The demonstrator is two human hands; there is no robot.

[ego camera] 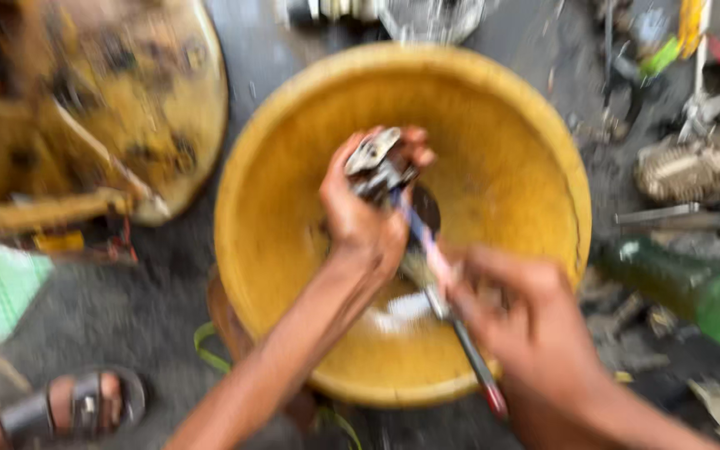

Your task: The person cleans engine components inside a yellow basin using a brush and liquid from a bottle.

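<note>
- A sandalled foot (68, 408) rests on the grey floor at lower left, below a worn yellow stool (110, 108).
- The left hand (368, 208) is closed around a small metal part (377, 162), held over the yellow basin (527, 167).
- The right hand (518, 321) grips a thin brush (435, 267), its tip touching the part.
- A green bottle (693, 292) lies at right.

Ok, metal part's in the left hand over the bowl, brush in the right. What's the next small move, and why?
Probably keep the brush tip working against the metal part. The left hand grips the part over the yellow bowl, and the right hand already angles the brush up to it. Blur hides how clean it is.
</note>
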